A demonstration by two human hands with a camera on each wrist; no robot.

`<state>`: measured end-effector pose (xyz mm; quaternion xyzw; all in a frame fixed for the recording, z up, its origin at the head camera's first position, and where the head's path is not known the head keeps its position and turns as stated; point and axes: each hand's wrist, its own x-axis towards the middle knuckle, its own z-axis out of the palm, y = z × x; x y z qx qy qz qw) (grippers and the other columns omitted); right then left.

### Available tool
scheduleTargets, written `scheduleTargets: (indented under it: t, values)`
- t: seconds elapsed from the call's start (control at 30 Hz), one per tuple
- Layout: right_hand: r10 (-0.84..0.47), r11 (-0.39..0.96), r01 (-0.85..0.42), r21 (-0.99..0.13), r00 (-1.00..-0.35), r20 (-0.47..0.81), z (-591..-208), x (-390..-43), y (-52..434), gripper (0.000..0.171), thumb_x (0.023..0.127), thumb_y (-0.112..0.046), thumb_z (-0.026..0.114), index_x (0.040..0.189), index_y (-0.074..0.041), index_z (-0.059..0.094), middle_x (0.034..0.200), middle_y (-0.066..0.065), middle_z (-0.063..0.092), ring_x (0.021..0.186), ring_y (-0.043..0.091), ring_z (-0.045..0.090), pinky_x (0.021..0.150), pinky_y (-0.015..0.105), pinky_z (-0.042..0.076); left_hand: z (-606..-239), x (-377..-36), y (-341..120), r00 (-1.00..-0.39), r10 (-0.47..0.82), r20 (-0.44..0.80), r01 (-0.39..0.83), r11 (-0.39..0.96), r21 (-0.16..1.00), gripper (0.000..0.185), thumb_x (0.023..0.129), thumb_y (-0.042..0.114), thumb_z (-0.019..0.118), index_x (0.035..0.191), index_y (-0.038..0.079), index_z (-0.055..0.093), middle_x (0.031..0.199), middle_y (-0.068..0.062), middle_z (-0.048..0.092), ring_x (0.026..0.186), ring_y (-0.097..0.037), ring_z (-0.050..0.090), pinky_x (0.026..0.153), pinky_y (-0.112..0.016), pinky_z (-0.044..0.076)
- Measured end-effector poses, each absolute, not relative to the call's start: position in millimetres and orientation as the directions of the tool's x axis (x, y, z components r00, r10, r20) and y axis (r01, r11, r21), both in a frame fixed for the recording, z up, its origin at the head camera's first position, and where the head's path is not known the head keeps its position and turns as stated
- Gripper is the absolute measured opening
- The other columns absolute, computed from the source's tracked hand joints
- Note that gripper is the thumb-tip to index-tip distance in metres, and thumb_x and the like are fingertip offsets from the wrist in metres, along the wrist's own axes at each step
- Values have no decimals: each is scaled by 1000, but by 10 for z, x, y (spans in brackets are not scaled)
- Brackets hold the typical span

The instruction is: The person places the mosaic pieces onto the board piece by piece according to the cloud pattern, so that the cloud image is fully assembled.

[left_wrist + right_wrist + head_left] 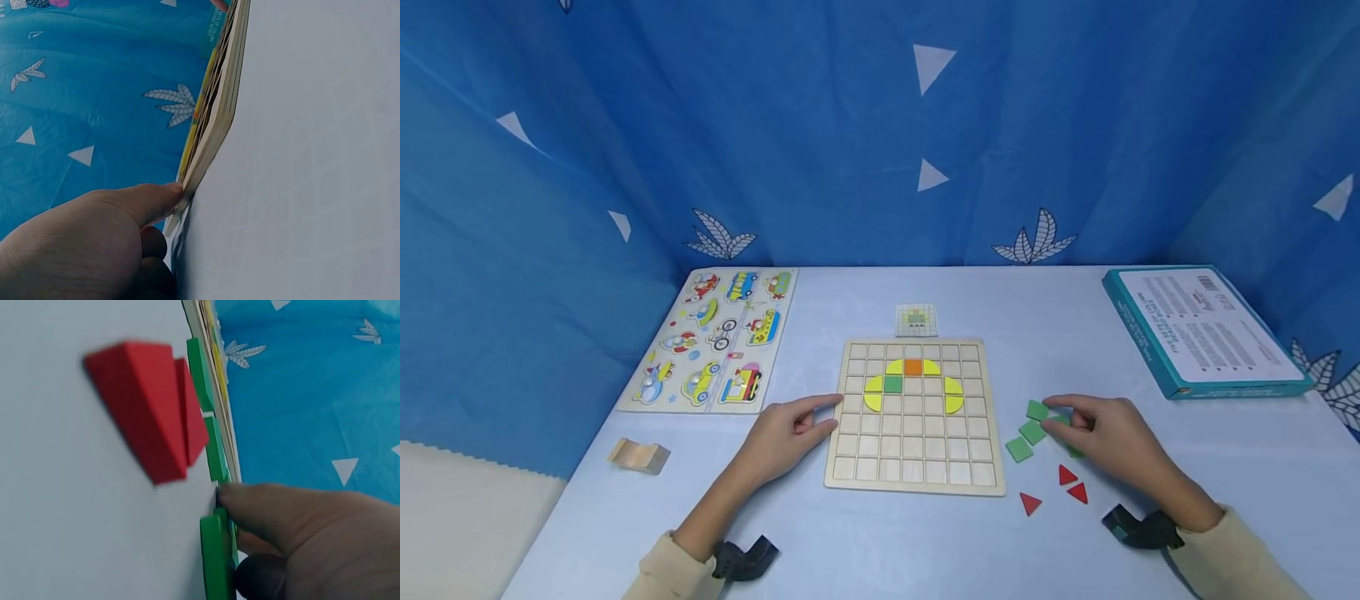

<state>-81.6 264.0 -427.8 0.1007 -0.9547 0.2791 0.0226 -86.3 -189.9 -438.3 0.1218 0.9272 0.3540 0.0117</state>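
Note:
A square wooden grid board (pixel 912 448) lies in the middle of the table. Set in its upper cells are several yellow rounded pieces (pixel 953 403), an orange square (pixel 913 367) and a green square (pixel 892 384). My left hand (pixel 778 439) touches the board's left edge with its thumb and forefinger; its thumb (pixel 153 201) shows at that edge in the left wrist view. Right of the board, my right hand (pixel 1108 433) reaches over several loose green square tiles (pixel 1019 449), thumb and forefinger apart, fingertips right at the tiles and partly covering some. Three red triangles (pixel 1031 503) lie nearer me.
Behind the board lies a small pattern card (pixel 917 320). A vehicle puzzle board (pixel 718 342) is at the back left, with a wooden block (pixel 638 457) in front of it. At the back right lies a teal-edged box (pixel 1206 329). A blue curtain (pixel 820 133) hangs behind the table.

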Motion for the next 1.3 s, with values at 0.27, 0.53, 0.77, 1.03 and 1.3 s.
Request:
scheduleTargets:
  t: [0.27, 0.53, 0.77, 1.03, 1.3]
  values:
    - [-191, 836, -247, -490, -968, 163, -4299, -796, 2617, 29, 85, -19, 85, 111, -9, 78, 53, -10, 40, 48, 8, 40, 49, 27, 30, -4379, -864, -1903, -970, 237, 59, 215, 716, 664, 34, 95, 31, 76, 129, 28, 72, 55, 13, 38, 51, -4, 33, 53, -25, 32]
    - [-188, 839, -263, -476, -962, 199, -4336, -785, 2616, 29, 84, -18, 85, 109, -7, 78, 54, -11, 39, 48, 7, 39, 48, 27, 29, -4387, -865, -1893, -970, 235, 66, 219, 719, 659, 34, 94, 31, 76, 128, 28, 72, 55, 13, 38, 51, -4, 33, 53, -25, 31]
    - [-196, 835, -297, -463, -947, 255, -4363, -780, 2605, 30, 82, -17, 87, 108, -7, 78, 53, -13, 37, 48, 5, 37, 47, 26, 29, -4386, -864, -1891, -973, 225, 62, 209, 724, 658, 34, 94, 31, 77, 128, 28, 73, 55, 12, 38, 51, -5, 33, 53, -25, 30]
    - [-173, 843, -292, -452, -943, 286, -4303, -751, 2615, 32, 83, -16, 86, 112, -6, 77, 52, -13, 37, 47, 5, 38, 47, 26, 30, -4370, -893, -1876, -968, 240, 74, 228, 718, 658, 35, 94, 29, 77, 128, 27, 72, 55, 12, 39, 51, -5, 34, 53, -25, 32]
    - [-231, 813, -349, -465, -928, 294, -4192, -798, 2495, 32, 84, -18, 86, 113, -9, 78, 54, -14, 37, 47, 4, 36, 47, 25, 29, -4399, -879, -1901, -974, 222, 55, 201, 719, 665, 35, 93, 32, 77, 128, 32, 71, 55, 11, 39, 50, -6, 35, 53, -26, 33]
